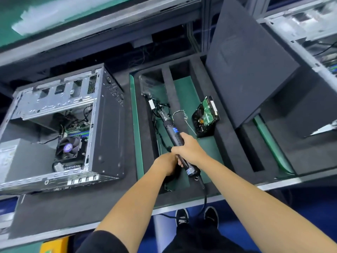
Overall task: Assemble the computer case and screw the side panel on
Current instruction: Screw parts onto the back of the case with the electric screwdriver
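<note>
The open computer case (107, 123) lies on its side at the left, its motherboard, fan and cables showing. A dark side panel (249, 70) leans upright at the right of the foam tray (226, 125). My right hand (189, 148) grips the black electric screwdriver (173, 132) by its body over the tray, tip pointing away from me. My left hand (166, 164) is just beneath it, fingers curled near the screwdriver's rear; whether it holds the tool or something in the slot is hidden.
A hard drive (206, 115) stands tilted in the tray's right slot. Loose cables and a small bag (155, 99) lie in the left slot. The screwdriver's cord (205, 196) hangs over the bench edge. Metal rack frames stand behind and at the right.
</note>
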A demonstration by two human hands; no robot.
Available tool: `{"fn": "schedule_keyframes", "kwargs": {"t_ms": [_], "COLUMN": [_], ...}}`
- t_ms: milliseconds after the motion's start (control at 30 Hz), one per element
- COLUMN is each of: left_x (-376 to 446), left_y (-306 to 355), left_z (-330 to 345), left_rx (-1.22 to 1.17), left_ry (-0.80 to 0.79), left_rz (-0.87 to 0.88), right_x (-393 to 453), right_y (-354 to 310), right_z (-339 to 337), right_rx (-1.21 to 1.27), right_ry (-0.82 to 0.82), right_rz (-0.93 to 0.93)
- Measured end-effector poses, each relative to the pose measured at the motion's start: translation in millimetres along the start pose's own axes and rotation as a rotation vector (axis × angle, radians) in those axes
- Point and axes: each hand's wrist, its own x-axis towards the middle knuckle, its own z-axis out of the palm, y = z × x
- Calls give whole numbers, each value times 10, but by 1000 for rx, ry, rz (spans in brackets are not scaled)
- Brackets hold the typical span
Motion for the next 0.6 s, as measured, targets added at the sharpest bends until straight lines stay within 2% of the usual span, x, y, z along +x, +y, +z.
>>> {"fn": "schedule_keyframes", "kwargs": {"t_ms": [167, 267, 333, 600], "left_x": [-26, -45, -53, 8], "left_y": [25, -39, -80, 30], "left_z": [-44, -107, -161, 96], "left_rx": [-70, -254, -294, 10], "left_ry": [-11, 86, 101, -11], "left_rz": [65, 51, 25, -30], "right_x": [19, 2, -9, -33], "right_y": [-8, -24, -32, -17], "right_z": [-20, -23, -26, -26], "right_rx": [33, 54, 69, 126], "right_ry": [-23, -34, -34, -42], "right_rz": [22, 32, 37, 29]}}
